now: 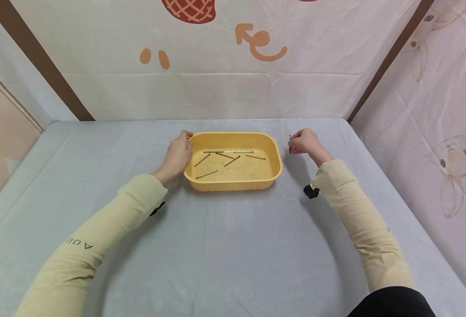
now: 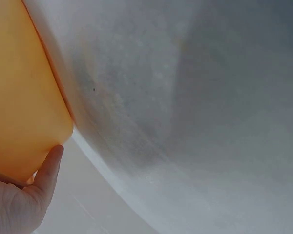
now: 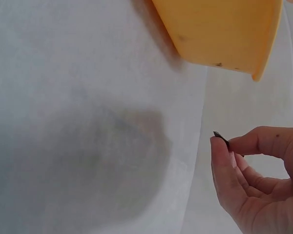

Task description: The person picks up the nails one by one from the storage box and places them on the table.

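A yellow plastic tub (image 1: 233,186) stands on the cloth-covered table, with several long nails (image 1: 232,161) lying scattered on its floor. My left hand (image 1: 178,155) grips the tub's left end, near the back corner of the rim. In the left wrist view a finger (image 2: 50,170) lies along the tub's outer wall. To the right of the tub, my right hand (image 1: 307,143) pinches a thin dark nail (image 3: 220,137) between thumb and fingertips. Seen from the head, that nail stands roughly upright, partly hidden by the fingers, above the table and apart from the tub.
A pale blue cloth (image 1: 233,246) covers the table. Behind its far edge hangs a printed fabric wall (image 1: 217,97), and another with rabbit prints (image 1: 423,110) rises on the right. A dark strap piece (image 1: 311,191) hangs under the right sleeve.
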`<action>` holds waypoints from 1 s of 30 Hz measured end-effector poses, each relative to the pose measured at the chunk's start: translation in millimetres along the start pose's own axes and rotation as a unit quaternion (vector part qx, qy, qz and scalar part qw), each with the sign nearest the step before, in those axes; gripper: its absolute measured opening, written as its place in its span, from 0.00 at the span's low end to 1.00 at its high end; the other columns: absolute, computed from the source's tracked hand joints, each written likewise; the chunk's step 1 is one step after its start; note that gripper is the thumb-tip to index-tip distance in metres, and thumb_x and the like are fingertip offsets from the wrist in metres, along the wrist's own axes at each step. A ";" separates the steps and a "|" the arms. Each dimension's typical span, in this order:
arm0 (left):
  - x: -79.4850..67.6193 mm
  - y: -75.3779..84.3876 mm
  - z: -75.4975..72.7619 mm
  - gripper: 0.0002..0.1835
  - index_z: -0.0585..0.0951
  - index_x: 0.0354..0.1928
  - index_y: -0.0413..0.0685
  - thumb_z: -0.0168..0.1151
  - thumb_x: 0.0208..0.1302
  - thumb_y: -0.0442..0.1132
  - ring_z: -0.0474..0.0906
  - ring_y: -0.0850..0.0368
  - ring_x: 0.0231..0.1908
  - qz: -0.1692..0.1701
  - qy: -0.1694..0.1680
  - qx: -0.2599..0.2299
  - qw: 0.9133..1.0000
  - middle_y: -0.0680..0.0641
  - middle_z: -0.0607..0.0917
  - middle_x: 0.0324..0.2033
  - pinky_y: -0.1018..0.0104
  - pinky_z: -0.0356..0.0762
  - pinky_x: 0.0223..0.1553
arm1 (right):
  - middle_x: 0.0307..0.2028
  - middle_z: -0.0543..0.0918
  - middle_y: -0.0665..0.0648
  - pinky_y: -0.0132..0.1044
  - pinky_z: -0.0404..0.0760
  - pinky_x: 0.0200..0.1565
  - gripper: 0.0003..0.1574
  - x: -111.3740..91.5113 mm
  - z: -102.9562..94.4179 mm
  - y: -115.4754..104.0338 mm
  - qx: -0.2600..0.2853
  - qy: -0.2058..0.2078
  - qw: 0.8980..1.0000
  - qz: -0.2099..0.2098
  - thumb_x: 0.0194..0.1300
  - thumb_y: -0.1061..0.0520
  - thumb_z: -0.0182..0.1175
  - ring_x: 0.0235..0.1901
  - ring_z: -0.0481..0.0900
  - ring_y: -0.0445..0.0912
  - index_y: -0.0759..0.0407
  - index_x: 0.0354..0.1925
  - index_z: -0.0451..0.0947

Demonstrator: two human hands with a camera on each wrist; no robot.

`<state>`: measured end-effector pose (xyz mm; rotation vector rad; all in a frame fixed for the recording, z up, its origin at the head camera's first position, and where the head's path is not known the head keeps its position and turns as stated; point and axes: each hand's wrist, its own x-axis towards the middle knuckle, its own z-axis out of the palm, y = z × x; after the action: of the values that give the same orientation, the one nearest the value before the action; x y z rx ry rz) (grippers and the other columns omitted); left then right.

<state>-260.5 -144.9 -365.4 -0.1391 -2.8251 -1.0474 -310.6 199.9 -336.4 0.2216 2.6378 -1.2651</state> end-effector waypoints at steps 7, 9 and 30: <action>-0.9 0.3 -0.7 0.19 0.63 0.57 0.32 0.30 0.69 0.32 0.71 0.44 0.52 -0.001 -0.003 -0.002 1.000 0.32 0.73 0.51 0.53 0.71 0.51 | 0.22 0.76 0.54 0.41 0.81 0.41 0.15 4.2 1.9 4.8 0.007 -0.002 1.000 0.027 0.55 0.66 0.55 0.18 0.78 0.40 0.71 0.42 0.73; -1.1 0.2 -0.8 0.19 0.63 0.57 0.32 0.30 0.69 0.32 0.71 0.44 0.52 -0.001 -0.004 -0.002 1.000 0.32 0.73 0.51 0.53 0.71 0.51 | 0.22 0.75 0.55 0.41 0.81 0.40 0.16 4.8 2.0 6.0 0.010 -0.004 0.999 0.030 0.55 0.66 0.55 0.18 0.78 0.39 0.72 0.44 0.72; 1.4 -3.1 2.8 0.19 0.63 0.57 0.33 0.31 0.69 0.33 0.71 0.45 0.53 -0.004 -0.002 0.000 1.000 0.33 0.73 0.52 0.54 0.72 0.51 | 0.15 0.76 0.54 0.35 0.82 0.32 0.21 15.5 4.0 24.8 0.053 -0.001 0.996 0.074 0.51 0.68 0.55 0.16 0.78 0.41 0.75 0.46 0.73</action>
<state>-262.5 -145.4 -369.2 -0.1293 -2.8322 -1.0505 -319.5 212.8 -361.4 0.4240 2.5018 -1.3565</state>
